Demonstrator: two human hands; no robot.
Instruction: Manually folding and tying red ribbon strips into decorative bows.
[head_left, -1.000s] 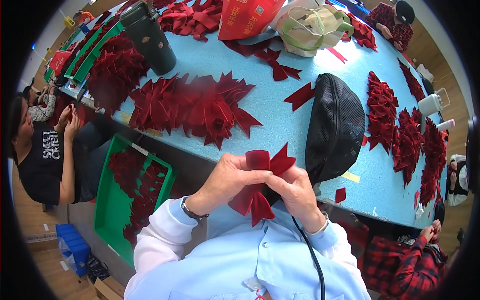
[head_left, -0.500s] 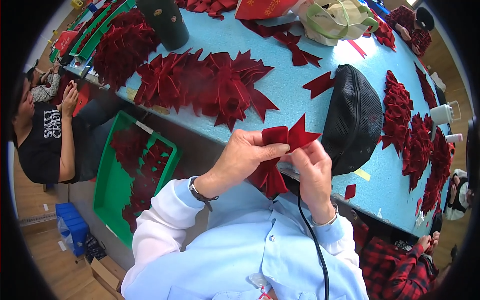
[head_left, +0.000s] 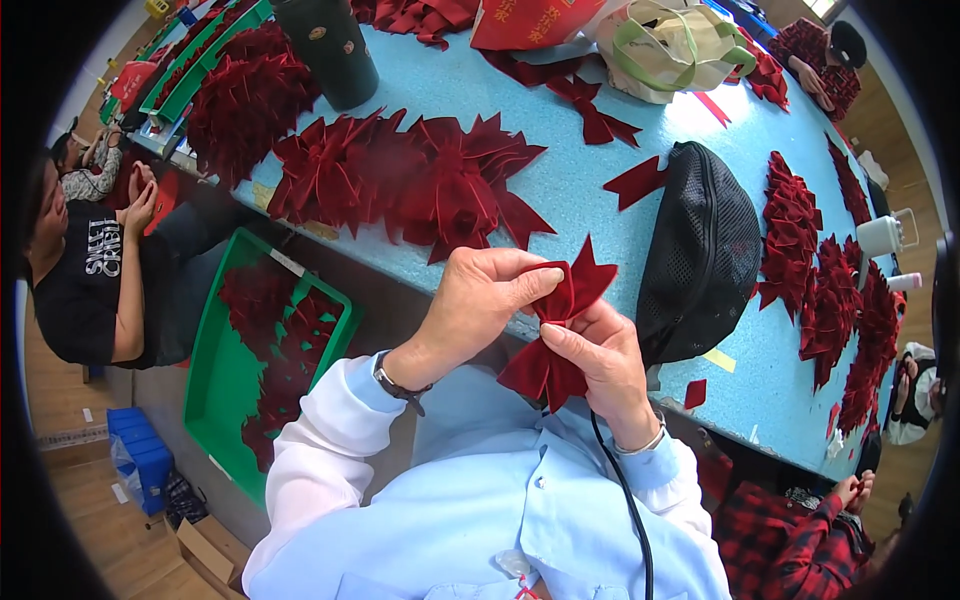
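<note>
A dark red velvet bow (head_left: 548, 368) is held between my two hands in front of my chest, near the table's front edge. My left hand (head_left: 475, 305) pinches the bow's upper left loop between thumb and forefinger. Around the bow's middle my right hand (head_left: 603, 360) is closed, its thumb pressed on the centre and the fingers behind. One notched tail points up above the right fingers; the wider folds hang below. The right fingers partly hide the bow's right side.
Piles of red bows (head_left: 440, 185) lie on the blue table (head_left: 560, 200), beyond my hands. A black mesh bag (head_left: 700, 255) stands right of them. A dark tumbler (head_left: 330, 60) and a tote bag (head_left: 665, 50) stand farther back. A green crate (head_left: 215, 400) with red pieces is at left. Co-workers sit around.
My right hand has shifted down and left, its thumb now pressing on the bow's centre. The bow has turned so its tail points more upward.
</note>
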